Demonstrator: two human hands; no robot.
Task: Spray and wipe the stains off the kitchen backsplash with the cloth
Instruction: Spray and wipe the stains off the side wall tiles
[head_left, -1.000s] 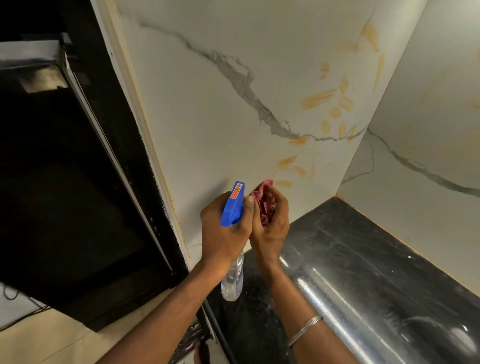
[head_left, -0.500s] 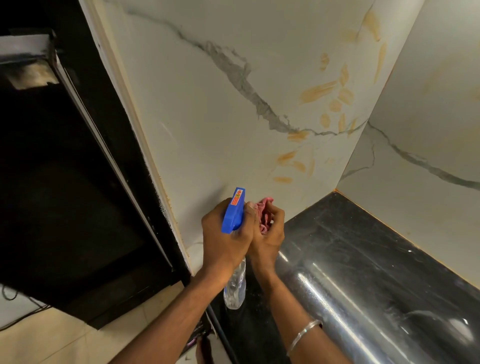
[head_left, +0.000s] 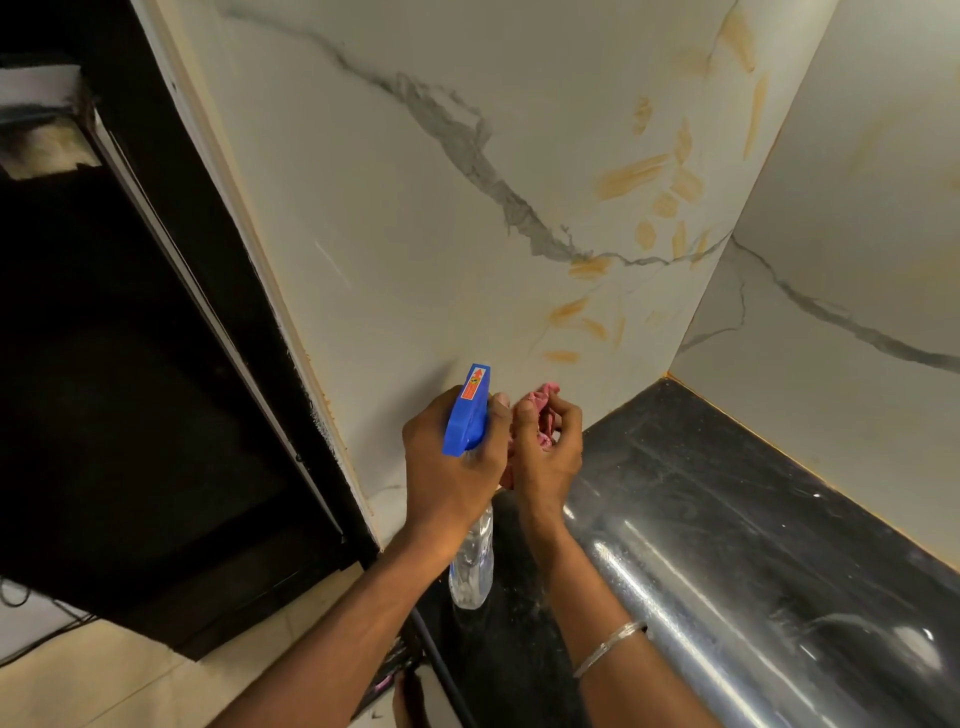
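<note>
1. Two task items are in hand, low in front of the backsplash (head_left: 415, 208) and just above the black countertop (head_left: 727, 493): a pink cloth (head_left: 540, 397) and a spray bottle (head_left: 467, 415).
2. Cloth: bunched inside the right hand (head_left: 545, 462), whose fingers curl round it. Judged soft, light and limp; it is best gathered into a firm pad before wiping.
3. Spray bottle: the left hand (head_left: 447, 467) wraps the neck under the blue trigger head, and the clear body hangs below the fist. Judged light, rigid plastic, possibly slick when wet; the neck grip suits it. Whether a finger is on the trigger cannot be told.
4. Writing: an orange-red sticker (head_left: 474, 384) with an arrow sits on the head, and there is blue print on the body. Neither is legible, and no brand is identified.
5. Orange stains (head_left: 631, 174) mark the backsplash above and right of both hands, untouched, toward the corner.
6. A metal bangle (head_left: 608, 647) circles the right wrist.
</note>
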